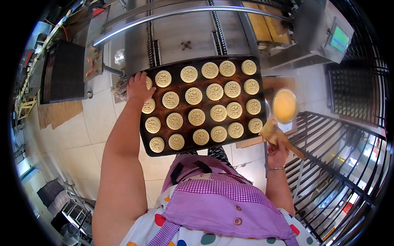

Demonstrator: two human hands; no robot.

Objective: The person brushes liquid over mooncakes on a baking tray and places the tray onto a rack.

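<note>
A dark baking tray (pixel 163 115) lies before me with several rows of round, stamped, pale pastries (pixel 193 96). My left hand (pixel 140 88) is at the tray's far left corner, gripping its edge. Its thumb and fingers lie around a partly covered pastry (pixel 149 83); whether they touch it I cannot tell. By the near right corner, my right hand (pixel 278 155) is closed on the wooden handle of a flat pastry brush (pixel 271 133). The bristles are close to the corner pastry (pixel 255 125). Right of the tray stands a round container of yellow liquid (pixel 285 105).
Beyond the tray is a metal machine bed (pixel 186 30) with chains, crossed by a shiny bar (pixel 184 12). A control box with a green screen (pixel 339 37) is at the far right. Black metal bars (pixel 324 156) stand at right; tiled floor (pixel 69 143) spreads left.
</note>
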